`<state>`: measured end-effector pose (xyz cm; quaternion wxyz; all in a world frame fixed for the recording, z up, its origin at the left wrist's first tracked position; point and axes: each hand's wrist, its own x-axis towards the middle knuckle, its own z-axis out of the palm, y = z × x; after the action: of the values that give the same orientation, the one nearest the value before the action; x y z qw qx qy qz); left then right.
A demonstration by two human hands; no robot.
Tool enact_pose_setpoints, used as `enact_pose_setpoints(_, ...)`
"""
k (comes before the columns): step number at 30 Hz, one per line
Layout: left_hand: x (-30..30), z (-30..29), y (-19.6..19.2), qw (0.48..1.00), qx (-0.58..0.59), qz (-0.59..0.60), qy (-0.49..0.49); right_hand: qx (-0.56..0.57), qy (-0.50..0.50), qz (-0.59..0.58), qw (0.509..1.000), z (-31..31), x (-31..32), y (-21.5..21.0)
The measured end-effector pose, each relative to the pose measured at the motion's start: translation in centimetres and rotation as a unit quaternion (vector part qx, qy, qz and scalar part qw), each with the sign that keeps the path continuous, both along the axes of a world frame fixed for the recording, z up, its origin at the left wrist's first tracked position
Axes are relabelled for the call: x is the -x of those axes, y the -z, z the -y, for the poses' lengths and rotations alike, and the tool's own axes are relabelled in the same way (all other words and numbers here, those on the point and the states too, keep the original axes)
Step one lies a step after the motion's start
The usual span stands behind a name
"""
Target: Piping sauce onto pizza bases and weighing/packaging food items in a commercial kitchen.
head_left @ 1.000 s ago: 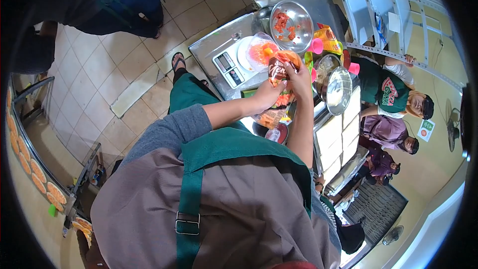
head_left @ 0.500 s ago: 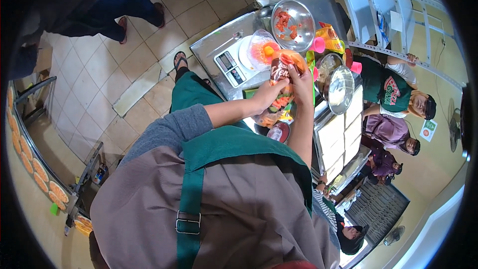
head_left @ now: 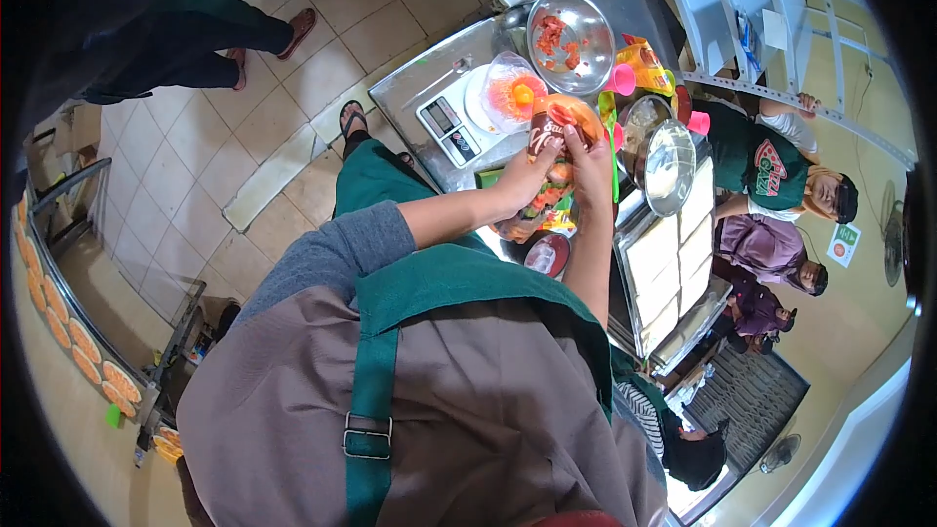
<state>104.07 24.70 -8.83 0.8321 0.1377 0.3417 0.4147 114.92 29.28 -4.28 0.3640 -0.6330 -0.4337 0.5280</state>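
The left hand (head_left: pixel 527 176) and right hand (head_left: pixel 589 168) are both closed on a printed brown-and-orange pouch (head_left: pixel 556 176) at upper centre of the frame, one along each side, so neither is nearer. The pouch's long axis slants from lower left to upper right. Just off its upper-left edge is a clear plastic bag (head_left: pixel 505 76) with orange contents; whether they touch, I cannot tell. Farther left sits a white scale (head_left: pixel 438 115); above, a steel bowl (head_left: pixel 597 39).
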Motion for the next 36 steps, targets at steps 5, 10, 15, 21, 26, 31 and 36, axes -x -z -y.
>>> enact_pose_setpoints(5, -0.2, 0.0, 0.1, 0.999, -0.007, -0.033, -0.009, 0.006, -0.004, 0.003, 1.000, 0.0, 0.0, 0.2)
enact_pose_setpoints(10, -0.2, 0.0, 0.9, 0.998, 0.006, -0.062, 0.015, -0.003, -0.018, 0.021, 1.000, 0.0, -0.1, 1.0)
enact_pose_setpoints(15, 0.4, 0.1, 0.3, 0.994, 0.024, -0.085, 0.057, 0.000, -0.007, 0.082, 0.997, 0.3, -0.3, 1.8)
enact_pose_setpoints(21, 0.3, 0.0, 0.7, 0.993, -0.017, -0.104, 0.050, -0.006, 0.022, 0.026, 0.999, 0.9, -0.2, 1.5)
enact_pose_setpoints(26, -0.4, 0.1, 1.4, 0.990, -0.056, -0.125, 0.022, -0.012, 0.043, -0.038, 0.998, 1.4, 0.1, 0.7)
enact_pose_setpoints(31, -0.5, 0.4, 1.3, 0.989, -0.073, -0.128, 0.013, -0.040, 0.059, -0.027, 0.997, 1.7, -0.1, 1.0)
enact_pose_setpoints(36, -0.6, 0.5, 2.0, 0.990, -0.049, -0.126, 0.039, -0.028, 0.044, -0.031, 0.998, 1.8, -0.4, 1.4)
